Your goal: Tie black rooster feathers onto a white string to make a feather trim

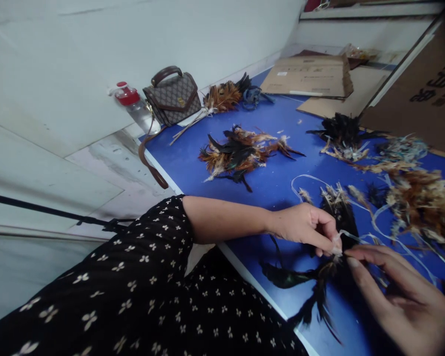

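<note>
My left hand (313,227) pinches the white-wrapped quill end of a small bunch of dark feathers (321,287). The bunch hangs down toward the table's near edge, its black plumes fanned out with a green sheen. Right beside that wrapped end, my right hand (396,291) has thumb and index finger pressed together; what lies between them is too small to make out. A thin white string (378,235) runs from near the wrapped end toward the right. Beyond my left hand, feathers with pale quills (335,195) lie on a black piece, partly hidden.
On the blue table (170,160) lie a brown-and-black feather pile (241,151), black feathers (341,131) and a large tan feather heap (422,202). A handbag (174,99) and red-capped bottle (133,106) stand at the back left. Flattened cardboard (307,74) lies at the back.
</note>
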`<move>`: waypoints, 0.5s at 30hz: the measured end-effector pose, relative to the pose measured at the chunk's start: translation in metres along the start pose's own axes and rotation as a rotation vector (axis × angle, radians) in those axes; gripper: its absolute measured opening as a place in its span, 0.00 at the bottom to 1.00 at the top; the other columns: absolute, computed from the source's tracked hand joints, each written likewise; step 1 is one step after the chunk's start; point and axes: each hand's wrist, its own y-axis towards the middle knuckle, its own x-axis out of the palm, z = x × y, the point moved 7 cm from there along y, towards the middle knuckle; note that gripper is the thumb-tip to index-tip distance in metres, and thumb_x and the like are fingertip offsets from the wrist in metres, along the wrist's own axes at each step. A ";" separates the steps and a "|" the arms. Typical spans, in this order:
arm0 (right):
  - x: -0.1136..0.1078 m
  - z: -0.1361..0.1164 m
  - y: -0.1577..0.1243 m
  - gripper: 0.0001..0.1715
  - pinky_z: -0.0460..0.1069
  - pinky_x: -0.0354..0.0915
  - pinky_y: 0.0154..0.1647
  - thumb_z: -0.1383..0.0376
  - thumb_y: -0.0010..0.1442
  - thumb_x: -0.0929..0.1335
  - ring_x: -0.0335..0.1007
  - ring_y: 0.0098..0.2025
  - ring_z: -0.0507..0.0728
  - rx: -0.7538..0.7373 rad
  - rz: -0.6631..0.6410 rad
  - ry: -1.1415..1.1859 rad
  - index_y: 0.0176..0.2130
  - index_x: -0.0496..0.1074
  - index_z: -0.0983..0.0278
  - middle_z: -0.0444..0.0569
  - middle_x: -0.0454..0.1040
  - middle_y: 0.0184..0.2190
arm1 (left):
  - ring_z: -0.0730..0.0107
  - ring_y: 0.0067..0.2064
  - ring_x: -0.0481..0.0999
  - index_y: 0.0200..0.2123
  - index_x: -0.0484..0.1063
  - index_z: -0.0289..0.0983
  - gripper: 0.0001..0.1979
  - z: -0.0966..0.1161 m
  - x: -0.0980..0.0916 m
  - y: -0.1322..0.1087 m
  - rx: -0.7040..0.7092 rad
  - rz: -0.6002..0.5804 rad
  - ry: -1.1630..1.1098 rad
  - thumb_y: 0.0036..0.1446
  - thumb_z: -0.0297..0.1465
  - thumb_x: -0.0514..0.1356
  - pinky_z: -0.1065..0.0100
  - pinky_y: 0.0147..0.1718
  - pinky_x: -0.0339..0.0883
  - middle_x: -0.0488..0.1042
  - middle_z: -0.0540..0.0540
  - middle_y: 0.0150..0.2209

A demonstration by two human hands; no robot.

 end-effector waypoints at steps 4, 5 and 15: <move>0.013 0.006 -0.001 0.17 0.49 0.73 0.62 0.50 0.69 0.76 0.82 0.56 0.60 0.063 -0.080 0.086 0.54 0.82 0.51 0.45 0.82 0.57 | 0.71 0.34 0.80 0.33 0.79 0.34 0.21 -0.002 -0.001 0.000 0.014 -0.023 0.074 0.40 0.35 0.84 0.64 0.35 0.77 0.81 0.48 0.32; 0.015 0.009 -0.001 0.19 0.48 0.74 0.59 0.49 0.68 0.76 0.82 0.54 0.59 0.116 -0.086 0.113 0.55 0.81 0.51 0.45 0.83 0.55 | 0.71 0.34 0.80 0.33 0.79 0.34 0.20 -0.002 0.000 0.000 0.026 -0.034 0.084 0.41 0.34 0.83 0.64 0.36 0.77 0.81 0.47 0.33; 0.016 0.020 0.000 0.19 0.43 0.78 0.50 0.47 0.64 0.78 0.84 0.47 0.58 0.206 -0.052 0.153 0.49 0.81 0.54 0.47 0.84 0.47 | 0.71 0.40 0.79 0.29 0.78 0.37 0.09 0.023 0.000 -0.007 0.287 0.065 0.422 0.48 0.25 0.74 0.65 0.45 0.74 0.80 0.46 0.37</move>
